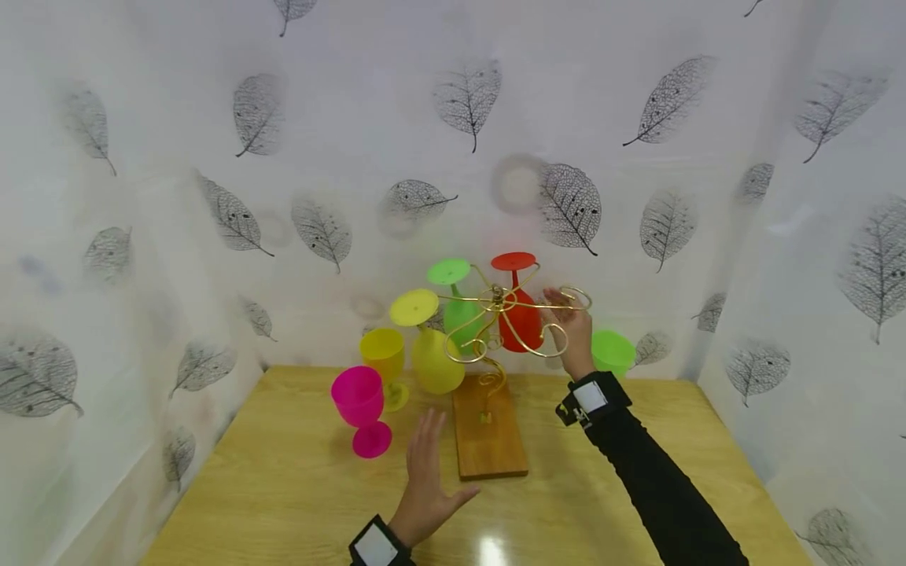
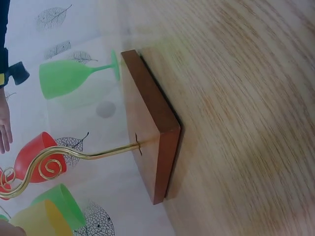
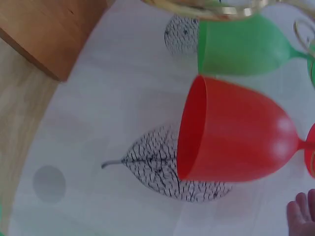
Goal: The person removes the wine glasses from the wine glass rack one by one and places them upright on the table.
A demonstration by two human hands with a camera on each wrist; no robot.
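Observation:
A gold wire goblet rack (image 1: 499,294) with curled arms stands on a wooden base (image 1: 490,452). Upside down from its arms hang a red goblet (image 1: 520,324), a green goblet (image 1: 462,318) and a yellow goblet (image 1: 435,363). My right hand (image 1: 573,334) is raised just right of the red goblet, its fingers extended and holding nothing. In the right wrist view, the fingertips (image 3: 301,211) show below the red goblet's stem end. Low over the table, left of the base's front, my left hand (image 1: 427,487) has its fingers straight and thumb spread, with nothing in it.
Upright at the left stand a magenta goblet (image 1: 357,397) and another yellow goblet (image 1: 382,354). A light green goblet (image 1: 612,352) stands behind my right wrist, partly hidden. Leaf-patterned sheeting (image 1: 396,102) encloses the wooden table (image 1: 283,487) at the back and sides.

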